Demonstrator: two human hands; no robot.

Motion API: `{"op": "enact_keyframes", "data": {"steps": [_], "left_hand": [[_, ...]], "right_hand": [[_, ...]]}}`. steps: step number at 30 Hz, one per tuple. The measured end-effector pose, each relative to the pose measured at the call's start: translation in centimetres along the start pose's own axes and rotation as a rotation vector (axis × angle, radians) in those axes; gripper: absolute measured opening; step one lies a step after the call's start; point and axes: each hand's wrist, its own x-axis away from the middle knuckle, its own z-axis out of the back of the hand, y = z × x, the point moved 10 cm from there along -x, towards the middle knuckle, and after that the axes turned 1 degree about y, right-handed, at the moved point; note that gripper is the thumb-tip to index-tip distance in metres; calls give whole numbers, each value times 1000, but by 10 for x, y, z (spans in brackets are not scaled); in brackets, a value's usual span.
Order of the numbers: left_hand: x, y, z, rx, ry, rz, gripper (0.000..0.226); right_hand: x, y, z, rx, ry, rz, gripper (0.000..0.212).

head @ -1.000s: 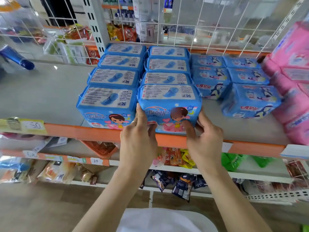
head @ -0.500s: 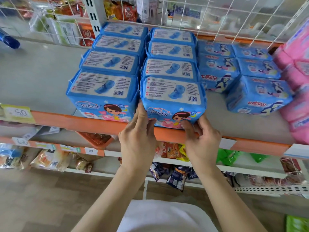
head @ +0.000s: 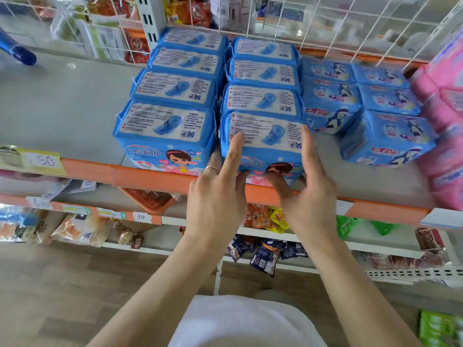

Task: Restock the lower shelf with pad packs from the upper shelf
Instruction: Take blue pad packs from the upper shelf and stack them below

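Front pad pack of the right blue column is clasped at the orange lip of the upper shelf: left hand forefinger laid on top, right hand forefinger along its side, thumbs seemingly pressed against the face.

Open shelf room left of blue packs; pink packs close on right.
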Motion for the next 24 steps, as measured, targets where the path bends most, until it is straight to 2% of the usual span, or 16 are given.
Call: {"op": "enact_keyframes", "data": {"steps": [6, 10, 16, 18, 20, 22, 24], "left_hand": [[-1, -3, -5, 9, 61, -35, 62], [4, -7, -6, 46, 116, -56, 55], [0, -11, -13, 62, 48, -27, 54], [-1, -10, -9, 79, -16, -11, 58], [-2, -7, 11, 110, -28, -28, 58], [-3, -1, 56, 74, 114, -162, 48], [-6, -11, 96, -57, 253, -273, 46]], "right_hand": [[-3, 4, -2, 19, 39, -51, 80], [-2, 3, -3, 25, 74, -68, 74], [-2, 3, -6, 27, 84, -69, 70], [-3, 2, -5, 23, 48, -67, 76], [-4, 4, -4, 34, -9, -57, 91], [-5, 10, 0, 65, -69, -99, 106], [-11, 7, 4, 138, -100, -113, 109]]}}
